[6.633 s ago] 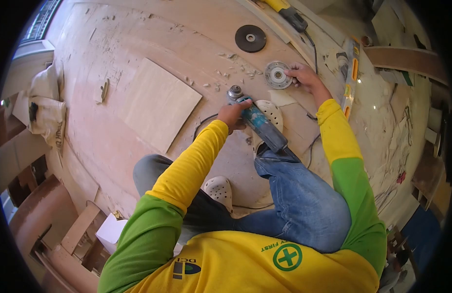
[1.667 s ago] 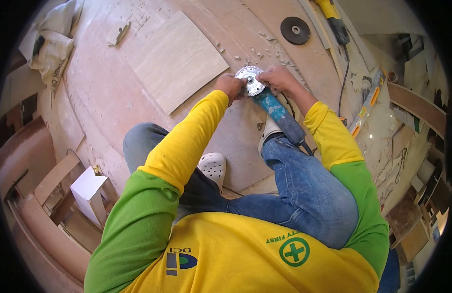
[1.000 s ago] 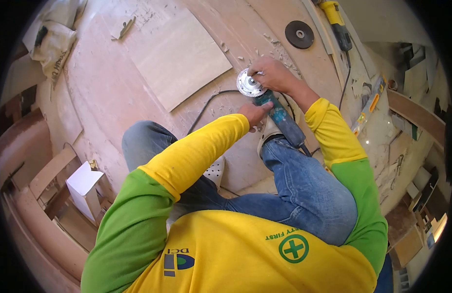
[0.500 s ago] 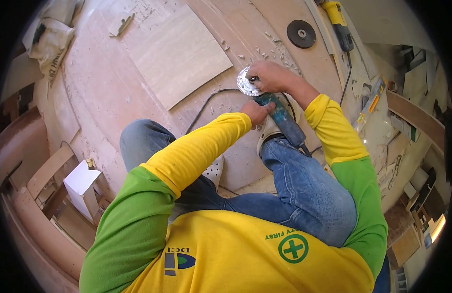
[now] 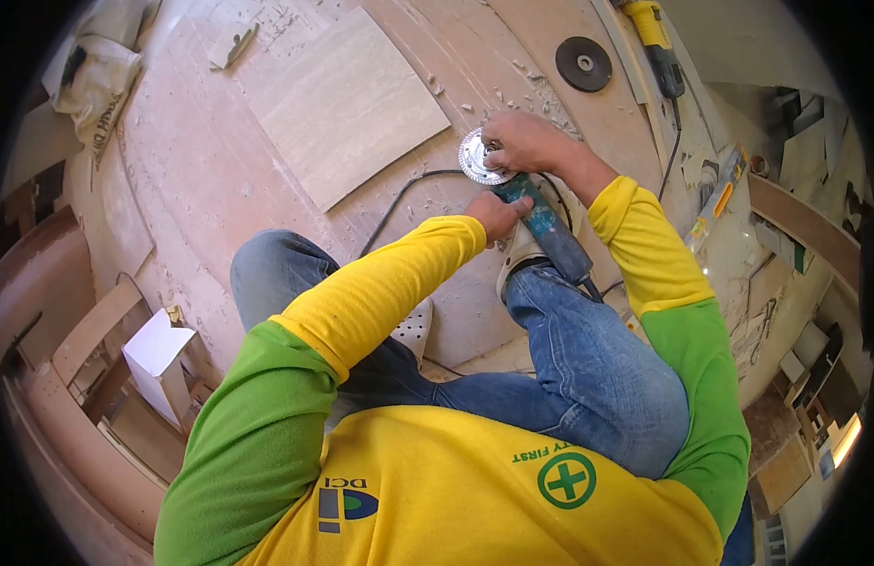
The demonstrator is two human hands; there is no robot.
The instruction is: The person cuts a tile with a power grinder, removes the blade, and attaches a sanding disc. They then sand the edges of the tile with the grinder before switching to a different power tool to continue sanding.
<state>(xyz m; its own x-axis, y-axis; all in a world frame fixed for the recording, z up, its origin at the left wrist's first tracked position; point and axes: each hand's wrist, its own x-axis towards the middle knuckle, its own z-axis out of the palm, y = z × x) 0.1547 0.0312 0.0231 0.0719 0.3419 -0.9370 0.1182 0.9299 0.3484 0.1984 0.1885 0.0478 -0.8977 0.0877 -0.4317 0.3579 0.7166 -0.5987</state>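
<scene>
An angle grinder (image 5: pixel 550 231) with a teal and dark body rests against my right leg, its head pointing away from me. A silvery cutting disc (image 5: pixel 474 162) with a notched rim is mounted on it, face up. My left hand (image 5: pixel 499 215) is wrapped around the grinder's body just behind the head, thumb on top. My right hand (image 5: pixel 529 146) reaches over the disc, its fingers curled and pinched at the hub. Those fingertips cover most of the disc nut.
A beige tile (image 5: pixel 347 108) lies on the dusty board floor. Beyond my right hand are a black grinding disc (image 5: pixel 584 64) and a yellow power tool (image 5: pixel 652 42). A spirit level (image 5: pixel 718 200) lies at right. The grinder's cord (image 5: pixel 391 209) loops past the tile.
The fingers of my right hand have shifted slightly around the disc's hub and now cover more of the nut. My left hand and the grinder stay in place.
</scene>
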